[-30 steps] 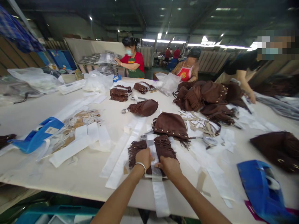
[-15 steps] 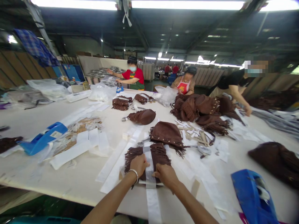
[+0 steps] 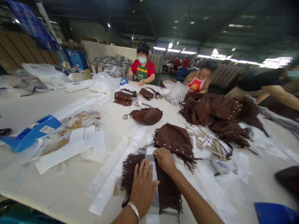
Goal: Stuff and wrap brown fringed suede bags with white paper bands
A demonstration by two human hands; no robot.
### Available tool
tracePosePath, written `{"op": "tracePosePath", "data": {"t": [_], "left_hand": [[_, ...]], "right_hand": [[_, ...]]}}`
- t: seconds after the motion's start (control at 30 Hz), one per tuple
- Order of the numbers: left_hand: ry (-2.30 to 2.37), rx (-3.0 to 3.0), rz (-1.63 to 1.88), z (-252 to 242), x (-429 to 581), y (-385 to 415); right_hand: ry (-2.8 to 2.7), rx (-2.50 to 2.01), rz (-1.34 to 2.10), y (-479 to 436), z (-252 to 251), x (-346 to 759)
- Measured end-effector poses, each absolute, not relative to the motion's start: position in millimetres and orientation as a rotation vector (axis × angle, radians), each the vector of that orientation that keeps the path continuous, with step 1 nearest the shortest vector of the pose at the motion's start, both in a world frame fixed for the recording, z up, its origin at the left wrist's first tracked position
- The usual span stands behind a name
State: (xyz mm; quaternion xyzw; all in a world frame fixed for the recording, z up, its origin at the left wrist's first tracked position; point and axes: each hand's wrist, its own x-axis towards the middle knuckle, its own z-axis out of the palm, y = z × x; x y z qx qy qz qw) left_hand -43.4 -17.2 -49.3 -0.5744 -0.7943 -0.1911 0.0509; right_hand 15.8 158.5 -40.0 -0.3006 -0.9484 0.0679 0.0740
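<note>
A brown fringed leather bag (image 3: 167,189) lies flat at the front of the table, with a pale strip (image 3: 153,168) running down its middle. My left hand (image 3: 143,186), a bracelet at its wrist, rests flat on the bag and strip with its fingers spread. At the bag's far edge, my right hand (image 3: 164,160) has its fingers bent together by the strip's upper end; what they grip, if anything, is hidden. Just beyond lies another brown bag (image 3: 174,140) with metal eyelets and fringe.
Blue tape dispensers (image 3: 35,132) (image 3: 275,213) stand left and right. Paper strips (image 3: 88,140) and tags lie around. A pile of brown bags (image 3: 215,109) is at the back right. Across the table are a person in a red shirt (image 3: 142,70) and other people.
The view has shifted. My left hand has opened flat onto the bag, and my right hand has moved to its far edge. The red-shirted person's arms have come down to the table.
</note>
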Motion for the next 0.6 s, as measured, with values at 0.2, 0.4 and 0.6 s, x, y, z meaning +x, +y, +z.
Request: {"op": "tracePosePath", "data": {"t": [0.2,0.4,0.6], "left_hand": [[-2.42,-1.915,-0.432,-77,-41,-16],[-2.457,-1.928,-0.416,-78,-42,-14],[-2.462,-1.91,-0.445,-73,-40,-15]], "right_hand": [[-2.907,-0.995,0.234,175,-63,3],[-2.951,-1.084,0.177,173,-67,-10],[-2.915,-1.086,0.166,165,-57,-13]]}}
